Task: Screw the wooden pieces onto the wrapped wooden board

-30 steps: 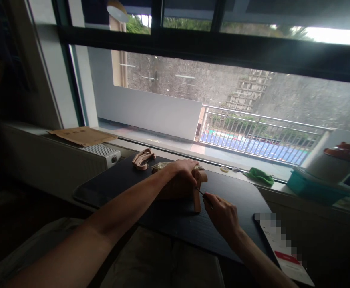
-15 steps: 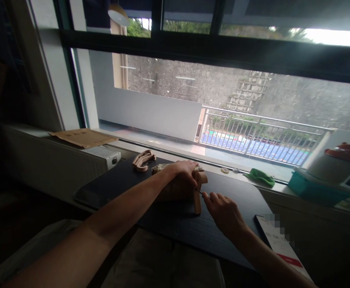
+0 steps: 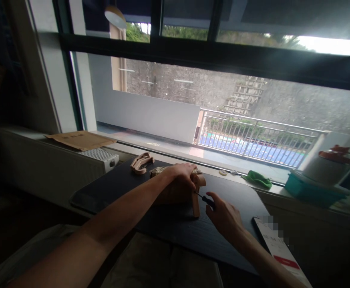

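My left hand (image 3: 184, 173) is closed over the top of a brown wooden piece (image 3: 196, 205) with a rounded end and a straight leg-like part. A patterned, pale carved edge (image 3: 157, 171) shows behind my forearm; the rest of this object is hidden under the arm. In my right hand (image 3: 224, 214) is a small screwdriver (image 3: 208, 201) with a dark handle. Its thin shaft points left, and the tip meets the wooden piece just below my left fingers. Farther back on the table lies a curved wooden part (image 3: 141, 163), apart from both hands.
The dark table (image 3: 232, 240) stands against the windowsill. A phone (image 3: 278, 248) lies at its right edge. Along the sill are a green cloth-like item (image 3: 257, 180), a teal box (image 3: 313, 190) and small rings (image 3: 223, 173). A brown envelope (image 3: 80, 140) rests on the radiator (image 3: 105, 158) at left.
My right fingers have loosened and drawn back along the screwdriver, so more of its dark handle shows. My left hand stays on the wooden piece. The view has shifted slightly.
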`<state>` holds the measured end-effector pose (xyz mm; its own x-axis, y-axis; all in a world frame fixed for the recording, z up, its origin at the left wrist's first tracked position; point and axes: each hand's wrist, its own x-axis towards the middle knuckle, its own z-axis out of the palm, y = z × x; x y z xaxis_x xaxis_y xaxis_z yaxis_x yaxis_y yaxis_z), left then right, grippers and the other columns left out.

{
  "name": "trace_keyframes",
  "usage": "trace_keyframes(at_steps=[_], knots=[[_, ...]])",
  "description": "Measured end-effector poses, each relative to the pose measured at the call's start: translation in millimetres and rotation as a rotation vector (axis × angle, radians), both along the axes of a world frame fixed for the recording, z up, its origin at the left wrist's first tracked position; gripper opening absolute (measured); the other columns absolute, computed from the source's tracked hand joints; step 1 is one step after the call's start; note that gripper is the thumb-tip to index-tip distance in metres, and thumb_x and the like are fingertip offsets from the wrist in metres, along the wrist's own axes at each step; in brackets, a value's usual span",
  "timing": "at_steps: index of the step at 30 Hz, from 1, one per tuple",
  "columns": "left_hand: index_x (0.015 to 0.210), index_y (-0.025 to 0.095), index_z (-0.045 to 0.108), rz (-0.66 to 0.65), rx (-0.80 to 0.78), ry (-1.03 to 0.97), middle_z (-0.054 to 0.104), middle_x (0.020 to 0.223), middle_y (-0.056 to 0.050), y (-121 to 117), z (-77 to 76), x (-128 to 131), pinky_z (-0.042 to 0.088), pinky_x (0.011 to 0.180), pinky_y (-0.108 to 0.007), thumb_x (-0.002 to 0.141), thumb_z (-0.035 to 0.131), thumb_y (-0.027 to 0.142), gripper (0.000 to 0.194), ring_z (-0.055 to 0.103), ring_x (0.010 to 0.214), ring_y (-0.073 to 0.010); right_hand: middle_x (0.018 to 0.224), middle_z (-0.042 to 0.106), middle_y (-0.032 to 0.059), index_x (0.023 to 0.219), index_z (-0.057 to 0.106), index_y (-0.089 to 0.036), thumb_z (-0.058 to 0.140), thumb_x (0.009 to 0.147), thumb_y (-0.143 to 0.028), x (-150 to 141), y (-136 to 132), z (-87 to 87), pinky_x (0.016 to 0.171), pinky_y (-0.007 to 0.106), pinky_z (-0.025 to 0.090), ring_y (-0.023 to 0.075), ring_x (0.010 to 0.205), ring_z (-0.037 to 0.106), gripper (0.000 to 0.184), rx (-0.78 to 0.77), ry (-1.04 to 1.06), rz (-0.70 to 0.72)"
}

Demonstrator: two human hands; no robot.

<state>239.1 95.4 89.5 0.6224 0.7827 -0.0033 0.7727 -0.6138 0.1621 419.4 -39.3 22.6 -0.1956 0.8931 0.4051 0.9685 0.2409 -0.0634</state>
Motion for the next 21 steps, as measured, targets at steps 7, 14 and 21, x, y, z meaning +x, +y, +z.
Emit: trace_keyframes(at_steps=[7, 14, 21], knots=[[0.12, 0.023, 0.048, -0.014, -0.005, -0.004, 0.056, 0.126, -0.008, 0.3, -1.2, -0.3, 0.045, 0.091, -0.033, 0.053, 0.075, 0.057, 0.08, 0.053, 0.114, -0.029, 0.092, 0.068, 0.0083, 0.109, 0.064, -0.018, 0.047, 0.086, -0.005, -2.9, 0.6, 9.3, 0.064, 0.027, 0.042, 0.018, 0.082, 0.062, 0.031, -0.008, -0.113, 0.139], [0.121, 0.025, 0.047, -0.013, -0.01, -0.005, 0.055, 0.129, -0.007, 2.3, -2.6, 0.3, 0.043, 0.092, -0.032, 0.054, 0.075, 0.056, 0.079, 0.053, 0.115, -0.0281, 0.079, 0.073, 0.0034, 0.107, 0.068, -0.019, 0.026, 0.099, -0.038, 1.6, 4.1, -25.7, 0.055, 0.021, 0.045, 0.0138, 0.067, 0.067, 0.047, -0.06, 0.124, -0.055], [0.123, 0.024, 0.047, -0.011, 0.002, 0.009, 0.056, 0.128, -0.007, 0.8, -0.4, 0.0, 0.044, 0.092, -0.032, 0.053, 0.076, 0.057, 0.082, 0.052, 0.116, -0.0282, 0.087, 0.071, 0.0029, 0.123, 0.057, -0.022, 0.046, 0.089, -0.019, 4.9, 1.2, -5.5, 0.053, 0.024, 0.04, 0.0165, 0.068, 0.066, 0.036, -0.009, -0.014, 0.009]])
